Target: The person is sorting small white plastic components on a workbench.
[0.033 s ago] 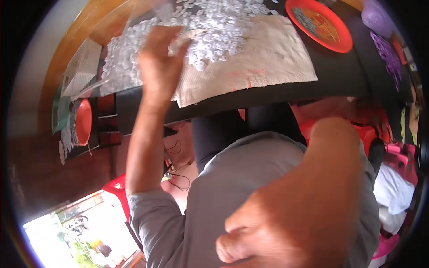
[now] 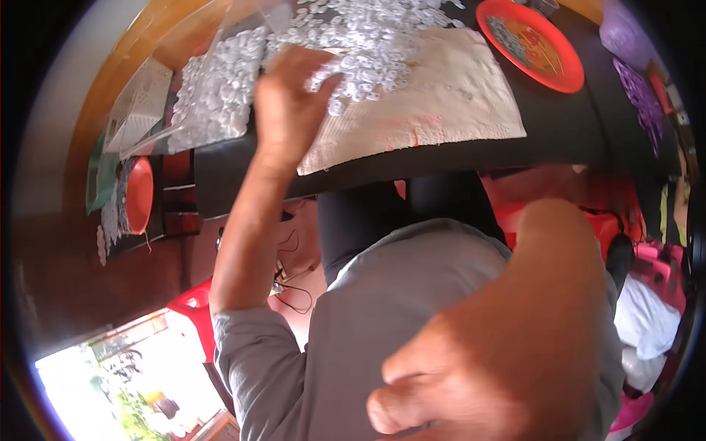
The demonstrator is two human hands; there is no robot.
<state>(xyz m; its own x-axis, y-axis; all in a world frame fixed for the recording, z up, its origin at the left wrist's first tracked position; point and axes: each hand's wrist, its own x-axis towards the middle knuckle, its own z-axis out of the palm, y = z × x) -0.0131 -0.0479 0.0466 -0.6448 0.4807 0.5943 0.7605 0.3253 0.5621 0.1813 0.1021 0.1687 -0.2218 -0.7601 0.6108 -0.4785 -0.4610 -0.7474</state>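
My left hand (image 2: 294, 103) reaches over the left edge of a heap of small clear plastic oval pieces (image 2: 371, 62). Its thumb and fingers are apart, and loose pieces show in the gap between them. Under part of the heap lies a pale woven cloth (image 2: 456, 95), with faint red marks near its front edge. My right hand (image 2: 456, 389) is raised close in front of my grey shirt, large and slightly blurred. Its fingers are curled in, and whatever they may hold is hidden.
More clear pieces (image 2: 220, 92) fill a see-through container at the left. A red plate (image 2: 566, 77) with grey and yellowish bits stands on the dark table (image 2: 471, 153) at the back right. At the left sit a white perforated basket (image 2: 140, 110) and an orange-red bowl (image 2: 140, 195).
My left hand has shifted to the right along the edge of the heap. My right hand has moved slightly right in the picture and stays curled.
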